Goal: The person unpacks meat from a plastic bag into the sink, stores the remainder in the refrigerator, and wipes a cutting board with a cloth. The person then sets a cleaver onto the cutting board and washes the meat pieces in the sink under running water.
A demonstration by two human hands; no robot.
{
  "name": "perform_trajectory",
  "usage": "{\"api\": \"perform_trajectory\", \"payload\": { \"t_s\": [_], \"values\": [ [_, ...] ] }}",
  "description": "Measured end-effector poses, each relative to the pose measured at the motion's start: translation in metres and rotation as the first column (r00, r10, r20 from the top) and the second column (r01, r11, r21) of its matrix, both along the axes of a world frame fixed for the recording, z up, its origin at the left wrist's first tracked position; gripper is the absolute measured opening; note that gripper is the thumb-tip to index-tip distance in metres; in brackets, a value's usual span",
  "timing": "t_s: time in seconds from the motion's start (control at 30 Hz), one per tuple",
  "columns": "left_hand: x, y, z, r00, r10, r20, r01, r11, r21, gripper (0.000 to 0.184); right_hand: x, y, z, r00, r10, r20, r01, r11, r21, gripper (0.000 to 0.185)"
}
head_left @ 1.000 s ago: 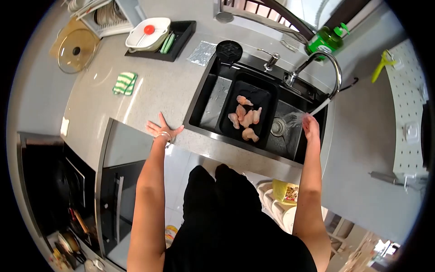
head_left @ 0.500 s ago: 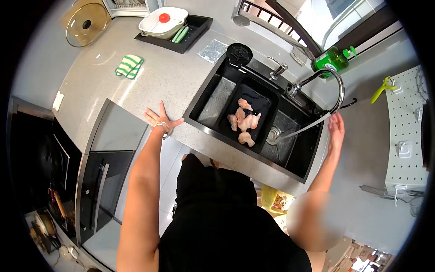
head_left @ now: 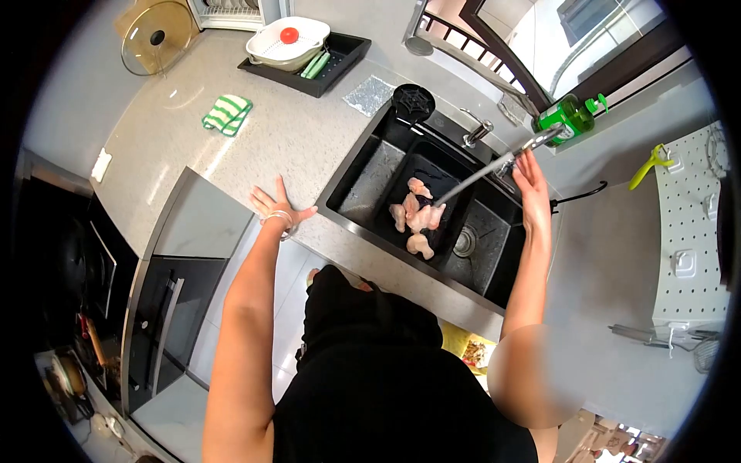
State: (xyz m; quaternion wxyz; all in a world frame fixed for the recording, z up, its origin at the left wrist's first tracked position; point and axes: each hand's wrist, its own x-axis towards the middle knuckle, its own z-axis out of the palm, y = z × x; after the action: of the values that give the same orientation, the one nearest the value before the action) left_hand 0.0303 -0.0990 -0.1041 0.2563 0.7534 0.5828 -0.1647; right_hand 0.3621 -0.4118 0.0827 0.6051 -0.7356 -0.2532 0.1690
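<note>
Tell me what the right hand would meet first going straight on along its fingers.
The right hand would most likely meet the chrome faucet, just at its fingertips; depth is unclear, so they may be touching.

Lighting's pretty bright and even over most of the table (head_left: 301,139), tbh. There's pale daylight in the window (head_left: 571,54) between 1 and 2 o'clock, with parts of it nearly washed out. Glossy glare streaks hit the tabletop around 10, and the chrome faucet (head_left: 549,136) at 2 throws small hot highlights. Dark stuff eats detail: the stove (head_left: 58,255) near 9 and the black clothing (head_left: 386,378) at 6 look almost flat. Heavy fisheye too: the pegboard (head_left: 679,285) bows near 3, corners go black. A round smudgy blur covers the right forearm (head_left: 531,374) between 4 and 5.
</note>
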Motion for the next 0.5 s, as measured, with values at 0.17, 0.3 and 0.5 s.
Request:
{"api": "perform_trajectory", "payload": {
  "t_s": [0.17, 0.3, 0.5],
  "values": [
    [0.0, 0.002, -0.005, 0.999, -0.034, -0.014, 0.034, 0.999, 0.005, 0.137, -0.006, 0.007, -0.02, 0.998, -0.04, -0.044, 0.044, 0.993, 0.112, 0.062],
    [-0.002, 0.005, -0.016, 0.995, -0.083, -0.051, 0.087, 0.993, 0.083, 0.138, -0.028, -0.024, -0.069, 0.978, -0.079, -0.195, 0.075, 0.997, -0.027, 0.041],
    [-0.01, 0.015, -0.032, 0.989, -0.148, -0.024, 0.15, 0.981, 0.119, 0.137, -0.081, -0.076, -0.147, 0.924, 0.051, -0.38, -0.082, 0.994, -0.067, 0.03]
  ]
}}
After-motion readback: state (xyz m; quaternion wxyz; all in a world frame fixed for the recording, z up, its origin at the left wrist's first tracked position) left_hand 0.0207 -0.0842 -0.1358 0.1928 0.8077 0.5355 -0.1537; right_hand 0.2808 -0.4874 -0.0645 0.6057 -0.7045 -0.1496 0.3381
